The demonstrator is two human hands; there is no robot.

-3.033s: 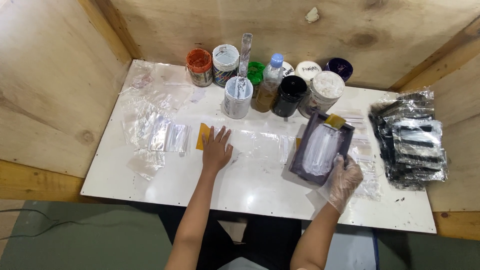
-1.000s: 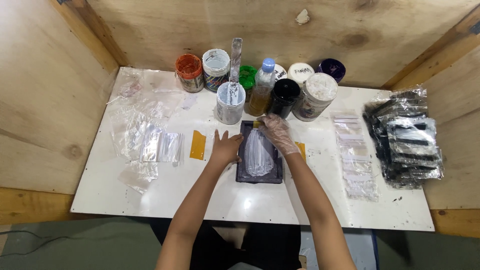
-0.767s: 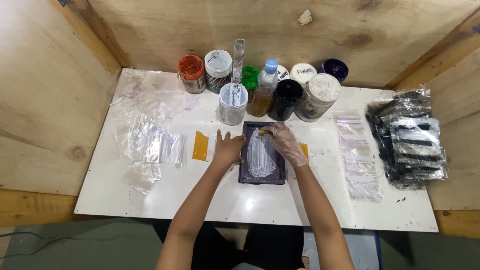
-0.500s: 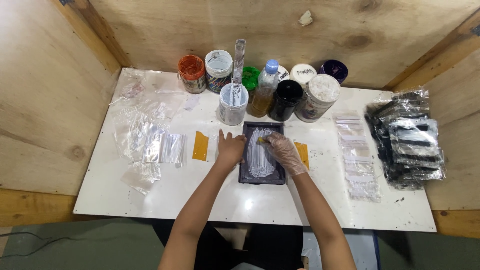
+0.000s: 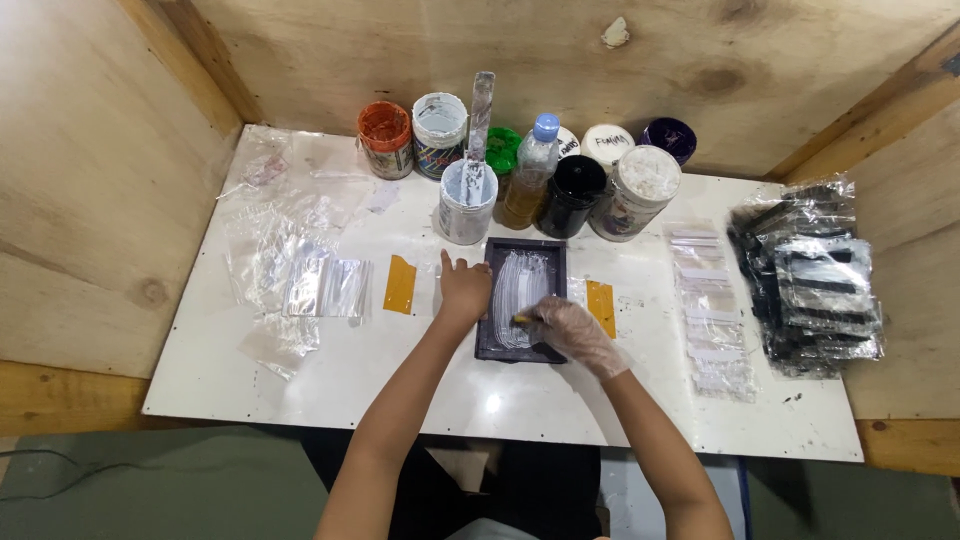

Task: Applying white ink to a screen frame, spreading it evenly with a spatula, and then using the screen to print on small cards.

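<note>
A small dark rectangular frame (image 5: 522, 252) with white smears on its inner panel lies flat at the middle of the white table (image 5: 330, 390). My bare left hand (image 5: 464, 288) presses on the frame's left edge. My right hand (image 5: 570, 332), in a thin clear glove, grips a small yellow scraper (image 5: 521, 319) and holds it against the lower part of the smeared panel.
Several paint jars (image 5: 650, 186) and a bottle (image 5: 528, 180) line the back; an open white pot (image 5: 466, 200) holds a stirring stick. Yellow cards (image 5: 400, 284) lie either side of the frame. Clear plastic bags (image 5: 300, 275) lie left, small packets (image 5: 708, 310) and dark packaged items (image 5: 815, 285) right.
The frame was carried from the right side to the table's middle and laid flat. My right hand has since drawn the scraper down the panel from top to lower part.
</note>
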